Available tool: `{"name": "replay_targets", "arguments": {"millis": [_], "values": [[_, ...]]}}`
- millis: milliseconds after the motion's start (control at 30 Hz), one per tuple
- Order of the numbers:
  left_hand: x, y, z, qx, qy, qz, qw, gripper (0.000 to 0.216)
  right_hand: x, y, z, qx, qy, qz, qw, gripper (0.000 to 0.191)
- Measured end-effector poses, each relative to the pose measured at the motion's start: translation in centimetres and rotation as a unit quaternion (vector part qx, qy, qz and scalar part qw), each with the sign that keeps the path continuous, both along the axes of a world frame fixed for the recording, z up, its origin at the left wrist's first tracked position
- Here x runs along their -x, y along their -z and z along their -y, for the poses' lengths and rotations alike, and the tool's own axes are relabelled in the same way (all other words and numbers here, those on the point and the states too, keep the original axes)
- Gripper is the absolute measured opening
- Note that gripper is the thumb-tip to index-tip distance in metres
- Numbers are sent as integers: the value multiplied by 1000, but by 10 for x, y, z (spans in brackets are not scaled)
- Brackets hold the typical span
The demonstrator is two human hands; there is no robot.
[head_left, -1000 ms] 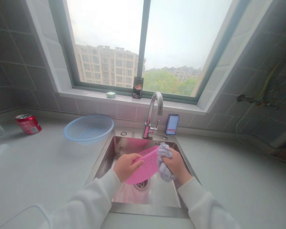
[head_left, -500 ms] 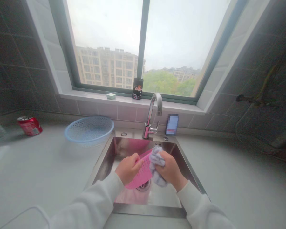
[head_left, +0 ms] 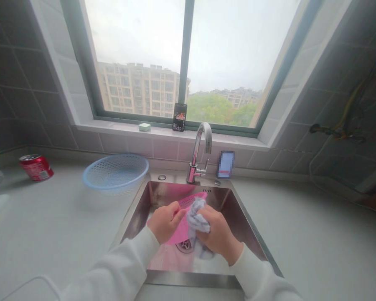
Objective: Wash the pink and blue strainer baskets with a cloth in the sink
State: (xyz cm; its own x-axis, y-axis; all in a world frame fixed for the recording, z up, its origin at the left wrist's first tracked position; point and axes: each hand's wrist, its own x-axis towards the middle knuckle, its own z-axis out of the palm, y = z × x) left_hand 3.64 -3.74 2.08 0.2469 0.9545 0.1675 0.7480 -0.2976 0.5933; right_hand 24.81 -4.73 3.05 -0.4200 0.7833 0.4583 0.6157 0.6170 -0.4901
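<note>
Pink basket (head_left: 181,232) sits held up inside the steel sink (head_left: 172,277), tilted, with its perforated side and rim towards twelve o'clock; take it as the centre of the dial, twelve pointing to the window. At nine o'clock the left hand (head_left: 163,222) is closed on its near-left edge, thumb laid along the top and fingers curled beneath. Between three and four the right hand (head_left: 218,234) is bunched around a pale, crumpled cloth (head_left: 196,221), fingers folded well in; the cloth overlaps the basket's right part, though whether it presses on it cannot be told from this angle. Of the two hands, only the left plainly grips the plastic. By its thin, holed wall the basket should be light and fairly flexible, unlikely to break but apt to bow under pressure, and slick if wet. Its rim looks the best place to take hold, thumb over and fingers under, as the lower wall offers little to grip. The drain (head_left: 185,246) shows at six, the faucet (head_left: 198,154) stands just past twelve, and on the surface (head_left: 303,234) a blue basket (head_left: 115,173) rests at ten, with a red can (head_left: 37,168) farther out between nine and ten.
</note>
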Motion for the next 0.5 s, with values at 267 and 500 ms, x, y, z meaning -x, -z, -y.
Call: {"name": "replay_targets", "arguments": {"millis": [267, 500], "values": [[-1, -5, -2, 10, -11, 18, 1000, 34, -21, 1, -24, 1, 82, -49, 995, 9], [4, -2, -6, 24, 64, 106, 992, 36, -30, 2, -31, -13, 118, -14, 993, 9]]}}
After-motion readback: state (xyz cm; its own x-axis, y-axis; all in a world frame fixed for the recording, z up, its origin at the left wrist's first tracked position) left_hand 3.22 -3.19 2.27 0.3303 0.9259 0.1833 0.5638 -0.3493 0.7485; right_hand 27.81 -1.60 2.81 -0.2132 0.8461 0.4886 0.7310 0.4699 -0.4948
